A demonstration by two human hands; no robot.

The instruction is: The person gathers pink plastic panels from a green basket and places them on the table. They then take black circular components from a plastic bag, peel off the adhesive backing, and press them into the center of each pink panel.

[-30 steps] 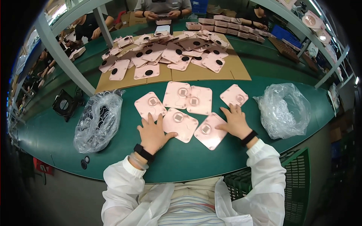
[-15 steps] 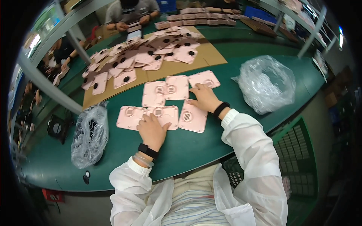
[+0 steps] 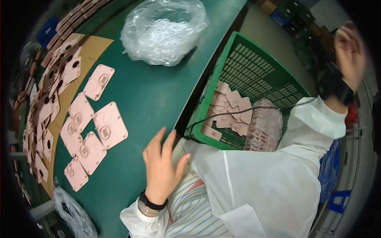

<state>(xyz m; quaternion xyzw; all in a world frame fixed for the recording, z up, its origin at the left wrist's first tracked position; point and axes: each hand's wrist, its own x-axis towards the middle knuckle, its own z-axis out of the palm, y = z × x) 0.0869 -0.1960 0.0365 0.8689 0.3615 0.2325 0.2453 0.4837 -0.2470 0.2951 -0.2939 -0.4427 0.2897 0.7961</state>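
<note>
My left hand (image 3: 160, 166) is held over the front edge of the green table (image 3: 151, 107), fingers spread and nothing in them. My right hand (image 3: 351, 55) is raised at the far right, beyond a green crate (image 3: 213, 81); its fingers are smeared by motion. A black band is round each wrist, and a dark cable (image 3: 238, 113) runs across the crate toward the right one. Several pale pink plastic panels (image 3: 111, 126) with round grilles lie flat on the table, left of my left hand. In the crate are loose pink panels (image 3: 224, 107) and a wrapped stack of pink parts (image 3: 264, 125).
A clear plastic bag (image 3: 164, 35) stands at the back of the table. Panels with black discs (image 3: 71, 71) are heaped on brown cardboard (image 3: 95, 45) at left. Another plastic bag (image 3: 73, 210) lies at lower left. A blue stool (image 3: 339, 201) is at right.
The view has swung right, bringing the crate's contents into sight. Both hands have left the pink panels; my right hand has moved far to the right and up.
</note>
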